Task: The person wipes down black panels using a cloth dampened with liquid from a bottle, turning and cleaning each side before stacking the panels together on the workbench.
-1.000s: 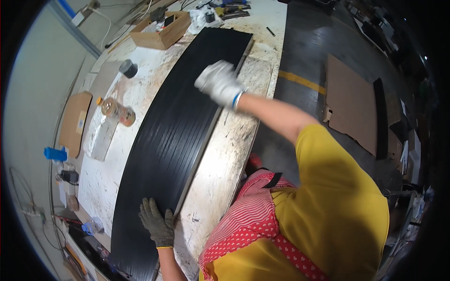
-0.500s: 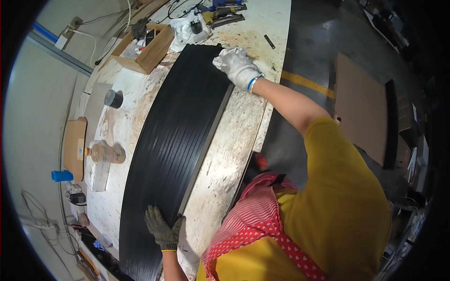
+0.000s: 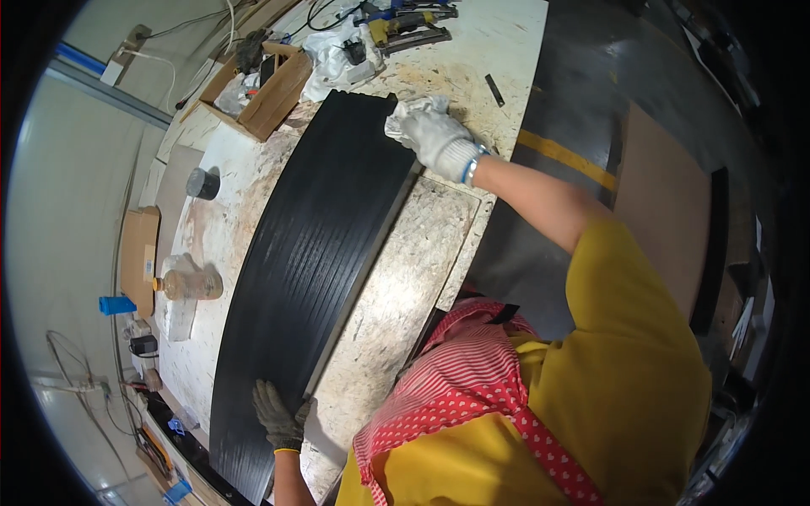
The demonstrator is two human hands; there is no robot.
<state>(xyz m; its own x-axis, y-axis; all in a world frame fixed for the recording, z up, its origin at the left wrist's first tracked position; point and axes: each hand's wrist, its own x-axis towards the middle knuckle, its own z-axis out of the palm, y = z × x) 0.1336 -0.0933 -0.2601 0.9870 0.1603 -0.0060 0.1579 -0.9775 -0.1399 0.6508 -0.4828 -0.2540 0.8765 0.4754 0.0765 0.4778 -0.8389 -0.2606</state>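
A long black ribbed panel [image 3: 308, 244] lies along the white, stained workbench [image 3: 422, 244]. My left hand [image 3: 277, 415], in a dark grey glove, rests on its near part, fingers stretched over the ribs and thumb at the right edge. At the panel's far right corner is my right hand [image 3: 439, 142], in a white glove. Its fingers are closed on a crumpled white cloth [image 3: 405, 116], which touches the panel's edge.
Left of the panel stand a plastic bottle [image 3: 192, 285] with yellowish liquid and a dark-lidded jar [image 3: 202, 183]. Farther off are an open cardboard box [image 3: 274, 97], nail guns [image 3: 413, 32] and a small black strip [image 3: 494, 90]. A brown board [image 3: 662, 219] is off to the right.
My right hand and the cloth remain at the panel's far corner, shifted slightly toward me. The view has moved a little. My left hand stays flat on the near part.
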